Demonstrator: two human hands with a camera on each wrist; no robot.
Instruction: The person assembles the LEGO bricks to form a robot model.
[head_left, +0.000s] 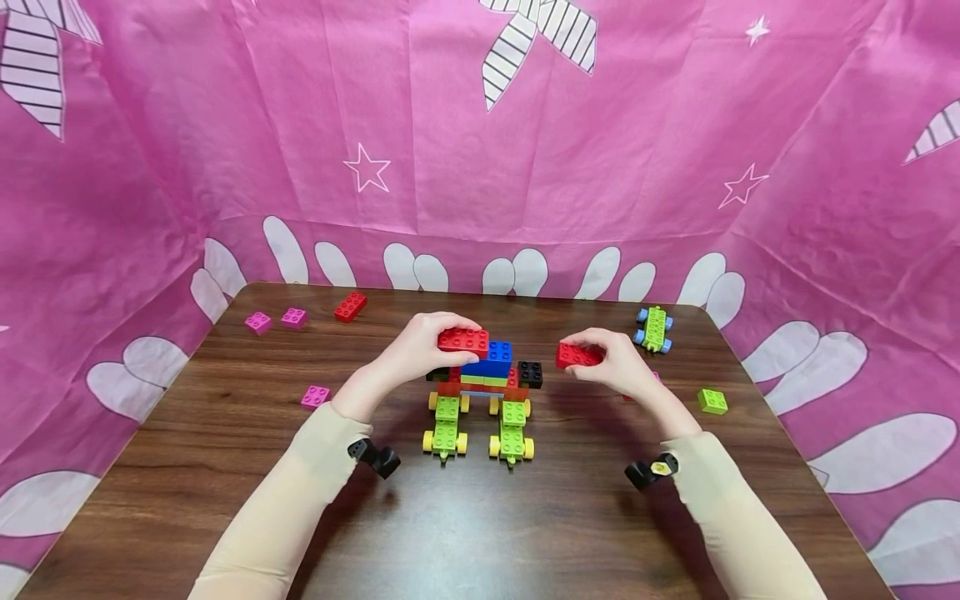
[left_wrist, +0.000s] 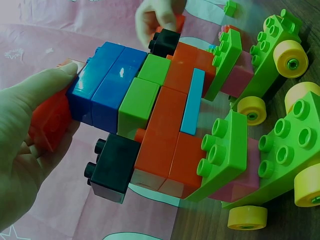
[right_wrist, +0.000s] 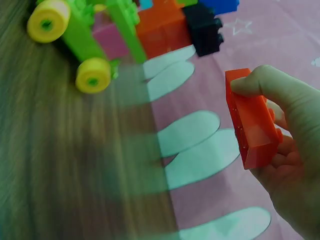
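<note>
In the head view a brick figure stands mid-table on two green wheeled bases [head_left: 446,433] with yellow wheels. Red, light green and blue bricks [head_left: 491,363] rise above them, with a black brick [head_left: 529,374] out at each side. My left hand [head_left: 420,348] grips a red brick [head_left: 463,340] between thumb and fingers, right at the top blue brick. In the left wrist view this red brick [left_wrist: 52,122] overlaps the blue end. My right hand [head_left: 617,360] pinches another red brick [head_left: 579,356] in the air, right of the figure and apart from it.
Pink bricks [head_left: 294,317] and a red brick [head_left: 350,307] lie at the back left, another pink brick [head_left: 316,396] nearer. On the right are a green base with blue wheels [head_left: 655,329] and a light green brick [head_left: 712,401]. Pink curtains [head_left: 465,192] surround the table's back and sides.
</note>
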